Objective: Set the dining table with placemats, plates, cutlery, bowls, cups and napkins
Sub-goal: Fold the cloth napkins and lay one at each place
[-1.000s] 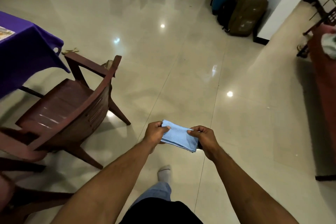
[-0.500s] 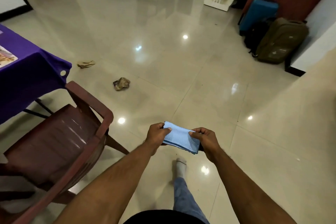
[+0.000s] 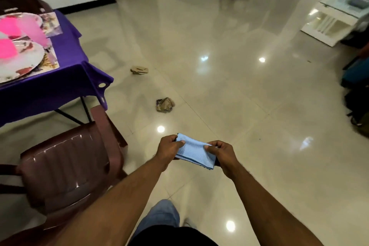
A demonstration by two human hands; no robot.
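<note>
Most of the view is glossy tiled floor (image 3: 229, 90), with the purple-draped tabletop (image 3: 60, 78) off to the left, well apart from the hands; it carries patterned placemats (image 3: 51, 24), plates (image 3: 22, 60) and pink cups (image 3: 8, 46), blurred at the frame's edge. A maroon plastic chair (image 3: 65, 162) stands between the person and that tabletop. Two crumpled scraps of paper (image 3: 164, 104) lie on the floor ahead. Down at centre, the folded blue napkin (image 3: 196, 155) is held in the air over the floor, the left hand (image 3: 168, 149) pinching its left end with thumb on top and fingers curled beneath, the right hand (image 3: 220, 154) pinching the right end likewise. The napkin looks ready to be carried to a setting. The risks, as I judge them: a loose pinch could let the folds fall open or drop the cloth on the floor, the chair could catch a leg on the turn, and the paper could slide underfoot on that shiny tile.
</note>
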